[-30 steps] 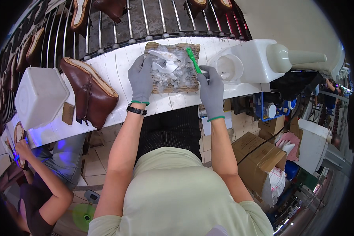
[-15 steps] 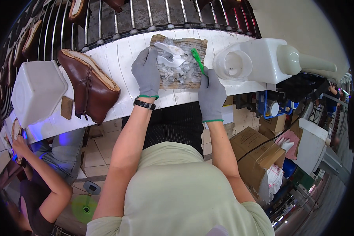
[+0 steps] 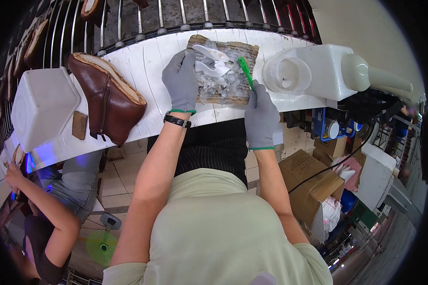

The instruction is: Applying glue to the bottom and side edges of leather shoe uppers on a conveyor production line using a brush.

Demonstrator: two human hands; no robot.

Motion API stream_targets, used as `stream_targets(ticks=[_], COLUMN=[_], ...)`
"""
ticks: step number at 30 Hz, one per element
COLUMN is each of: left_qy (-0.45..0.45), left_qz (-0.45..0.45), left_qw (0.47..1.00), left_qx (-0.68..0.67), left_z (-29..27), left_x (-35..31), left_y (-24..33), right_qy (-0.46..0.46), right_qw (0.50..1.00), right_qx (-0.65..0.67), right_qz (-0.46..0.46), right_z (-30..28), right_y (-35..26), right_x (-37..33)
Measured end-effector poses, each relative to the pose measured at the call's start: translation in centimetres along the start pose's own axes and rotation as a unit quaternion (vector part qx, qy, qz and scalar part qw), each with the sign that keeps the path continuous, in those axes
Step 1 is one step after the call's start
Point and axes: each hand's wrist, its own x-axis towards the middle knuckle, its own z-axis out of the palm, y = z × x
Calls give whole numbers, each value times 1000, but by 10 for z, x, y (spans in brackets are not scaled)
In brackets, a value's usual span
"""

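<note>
My left hand [image 3: 180, 80], in a grey glove, has its fingers closed at the near end of a white curved strip [image 3: 212, 70]. A second white curved piece [image 3: 212, 51] lies close above it. Both are over a ridged brown board [image 3: 235, 97] crusted with pale, glue-like residue. Between the thumb and fingers of my right hand [image 3: 261, 114], also gloved, is a slim green brush [image 3: 245, 70]. Its head points up and left over the board's right side. Its bristles cannot be made out clearly.
A clear plastic cup [image 3: 297, 76] and a white jug [image 3: 325, 71] stand right of the board on the white bench [image 3: 147, 71]. To the left are a brown leather boot [image 3: 104, 102], a small brown block [image 3: 79, 125] and a white container [image 3: 45, 107]. Another person's hand [image 3: 15, 175] works at far left.
The view has shifted slightly, with board, hands and cup appearing a little farther right. My grip on brush and strip looks the same. The other person's hand has moved left.
</note>
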Motion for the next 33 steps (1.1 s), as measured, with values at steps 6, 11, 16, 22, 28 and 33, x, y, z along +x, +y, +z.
stream_targets(ticks=[6,11,16,22,28,33], left_qy=[0,12,8,-7,-29,-38], left_qz=[-9,-8,13,18,16,19], left_qw=[1000,1000,999,1000,999,998], left_qx=[-1,-6,34,11,25,35], left_z=[-2,-2,-1,-3,-6,-6], left_x=[4,3,3,8,9,8], left_y=[-1,-4,-10,-10,-8,-7], right_qy=[-36,-28,-34,-16,-67,-154], right_qw=[999,1000,999,996,996,949], right_qx=[10,-11,-38,-58,-2,238], right_qz=[30,9,12,-59,-66,136], right_z=[-5,-4,-8,-14,-46,-63], right_y=[-1,4,17,22,22,27], right_x=[-7,-11,-27,-31,-22,-16])
